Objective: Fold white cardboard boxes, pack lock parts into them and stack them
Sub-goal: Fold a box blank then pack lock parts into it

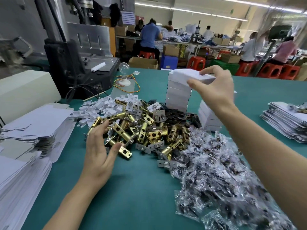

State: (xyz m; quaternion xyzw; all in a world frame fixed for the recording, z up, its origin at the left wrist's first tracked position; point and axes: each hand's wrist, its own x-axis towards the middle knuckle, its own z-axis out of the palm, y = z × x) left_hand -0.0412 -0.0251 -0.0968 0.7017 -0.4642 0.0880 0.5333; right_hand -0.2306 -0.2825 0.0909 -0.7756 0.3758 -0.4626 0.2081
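My right hand [216, 87] grips a folded white box [191, 75] from above, at the top of a tall stack of white boxes [178, 95] on the green table [136, 188]. A shorter stack of boxes [208, 117] stands just right of it. My left hand [99, 146] hovers open, fingers spread, over the left edge of a heap of brass latch parts [142, 130]. Small white plastic pieces [103, 108] lie behind the heap. Clear bags of dark screws [224, 171] spread out at the right.
Flat unfolded white cartons are piled at the left [28, 138] and at the far right [285, 120]. A dark machine [79, 63], a light bulb on a base with wires [123, 75] and a beige casing [25, 92] stand at the back left. People work at benches behind.
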